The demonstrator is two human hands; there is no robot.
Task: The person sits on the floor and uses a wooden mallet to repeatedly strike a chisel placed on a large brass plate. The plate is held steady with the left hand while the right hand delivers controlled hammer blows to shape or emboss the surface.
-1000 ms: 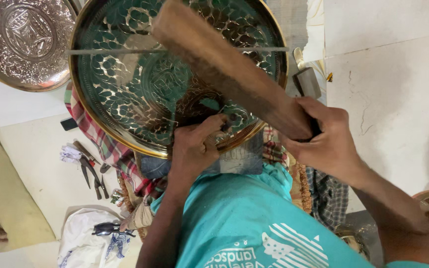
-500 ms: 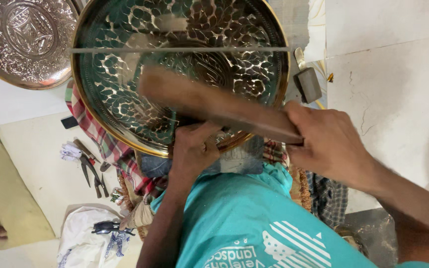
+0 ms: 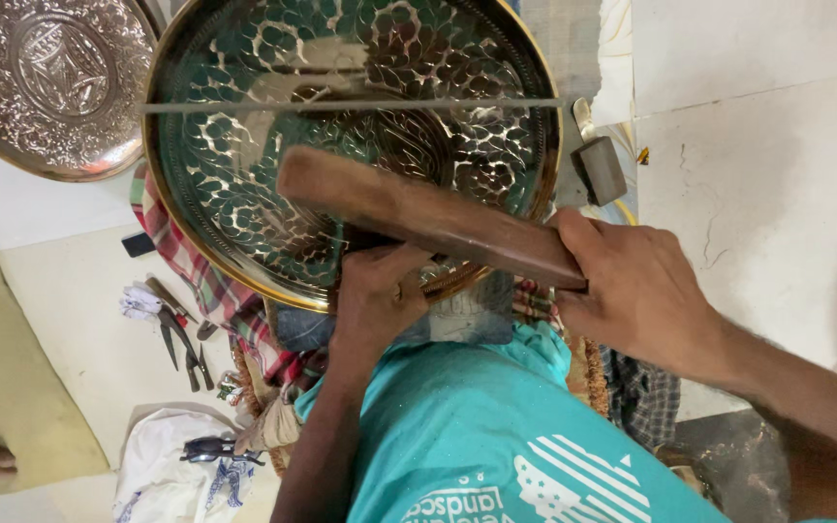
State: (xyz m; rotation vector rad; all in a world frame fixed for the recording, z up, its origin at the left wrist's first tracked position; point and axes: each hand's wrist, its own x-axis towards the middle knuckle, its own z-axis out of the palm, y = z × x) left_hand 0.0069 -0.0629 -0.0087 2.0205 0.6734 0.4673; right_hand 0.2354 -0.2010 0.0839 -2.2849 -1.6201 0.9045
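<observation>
From the head view, the right hand (image 3: 646,291) wraps its fingers tight round the near end of a wooden mallet (image 3: 428,215), lying across the embossed brass tray (image 3: 244,208); it looks solid, stiff. The left hand (image 3: 375,295) pinches a small punch, mostly hidden, against thin, dentable metal.

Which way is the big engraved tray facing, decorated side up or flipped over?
Decorated side up: the big engraved tray shows its leaf-patterned, rimmed face to the camera, under the wooden mallet in the right hand.
</observation>
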